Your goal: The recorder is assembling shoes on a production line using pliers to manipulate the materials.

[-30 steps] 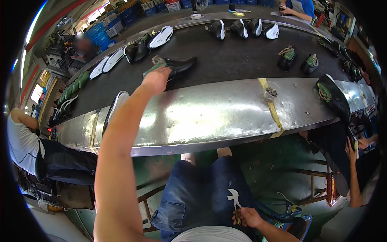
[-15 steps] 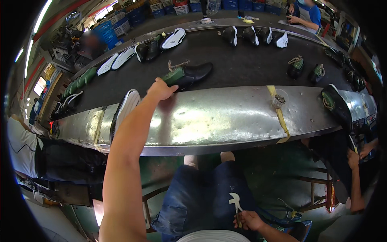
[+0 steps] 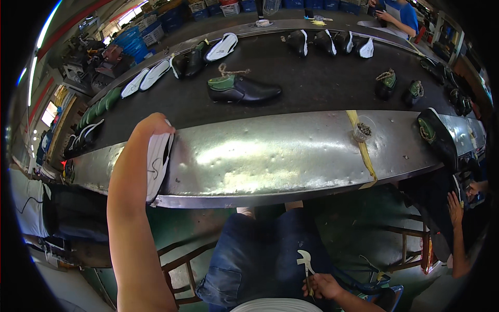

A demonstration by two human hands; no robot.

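My left hand is closed on the far end of a shoe that rests on the table's metal edge, its white sole with a dark mark turned toward me. Beyond it, a black shoe on a green last, with a loop of cord at its heel, lies on its own on the dark belt. Low over my right thigh, my right hand grips a pair of lasting pincers, their pale metal head pointing up. The fingers of my left hand are partly hidden behind its back.
A clear cup of small nails stands on yellow tape on the metal edge. Several shoes line the belt. Another shoe lies at the right edge, near a co-worker's hands. A person in blue works across the table.
My left hand has let go of the black shoe on the belt and come back left and nearer, onto the white-soled shoe. That shoe is tilted differently now. My right hand keeps the pincers in place.
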